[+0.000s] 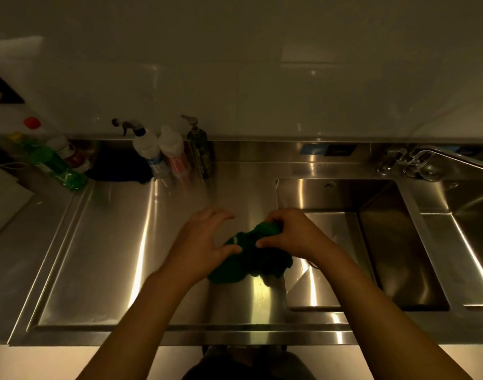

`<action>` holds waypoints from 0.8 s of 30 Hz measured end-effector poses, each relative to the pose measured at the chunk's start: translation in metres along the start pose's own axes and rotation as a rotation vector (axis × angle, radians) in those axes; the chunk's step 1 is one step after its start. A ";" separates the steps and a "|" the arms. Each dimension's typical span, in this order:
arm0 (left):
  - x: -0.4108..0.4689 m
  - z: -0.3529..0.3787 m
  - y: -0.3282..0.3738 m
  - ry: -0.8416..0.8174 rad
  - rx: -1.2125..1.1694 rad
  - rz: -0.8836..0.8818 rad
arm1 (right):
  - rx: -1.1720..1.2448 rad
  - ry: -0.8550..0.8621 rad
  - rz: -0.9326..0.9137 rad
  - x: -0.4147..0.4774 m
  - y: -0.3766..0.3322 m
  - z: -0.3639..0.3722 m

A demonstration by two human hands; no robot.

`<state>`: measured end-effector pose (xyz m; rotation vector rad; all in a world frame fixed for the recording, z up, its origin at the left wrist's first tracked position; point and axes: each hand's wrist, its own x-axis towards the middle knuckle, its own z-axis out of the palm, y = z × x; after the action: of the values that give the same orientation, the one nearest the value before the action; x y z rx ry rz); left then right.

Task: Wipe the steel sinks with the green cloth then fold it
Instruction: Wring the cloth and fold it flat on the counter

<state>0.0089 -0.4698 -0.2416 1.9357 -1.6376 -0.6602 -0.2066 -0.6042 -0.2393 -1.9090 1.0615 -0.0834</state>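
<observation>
Head view: nearest, the left hand [204, 237] hovers spread-fingered, holding nothing, its thumb touching the bunched green cloth [251, 259]. The cloth lies on the steel drainboard [111, 242], just beside the sink basin [385, 242]. The right hand [292, 231] grips the cloth's far end. Folding seems to be starting; next the cloth needs spreading flat. Beyond stand a spray bottle [147, 149] and the faucet [426, 157].

A kitchen: steel counter [103, 256] with 2 sinks [372, 242], a faucet [426, 157], and cleaning bottles [158, 152] against tiled wall [234, 78].
</observation>
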 end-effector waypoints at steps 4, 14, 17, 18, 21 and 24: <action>0.012 0.030 0.021 -0.092 0.027 -0.010 | -0.105 -0.118 -0.147 0.005 -0.025 0.003; 0.024 0.039 0.007 0.077 0.123 0.074 | 0.123 0.063 -0.191 -0.005 -0.005 0.006; 0.025 0.030 0.016 0.145 0.125 0.148 | 0.044 0.159 -0.214 -0.004 0.006 0.007; 0.025 0.025 0.020 0.165 0.115 0.168 | 0.015 0.193 -0.213 -0.005 0.010 0.007; 0.025 0.010 0.033 0.242 0.056 0.226 | -0.013 0.293 -0.206 -0.007 0.022 0.011; 0.025 -0.008 0.042 0.314 0.007 0.258 | 0.170 0.313 -0.171 -0.011 0.024 0.021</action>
<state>-0.0131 -0.4996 -0.2089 1.6903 -1.6476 -0.2354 -0.2194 -0.5869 -0.2648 -1.8643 1.0544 -0.5678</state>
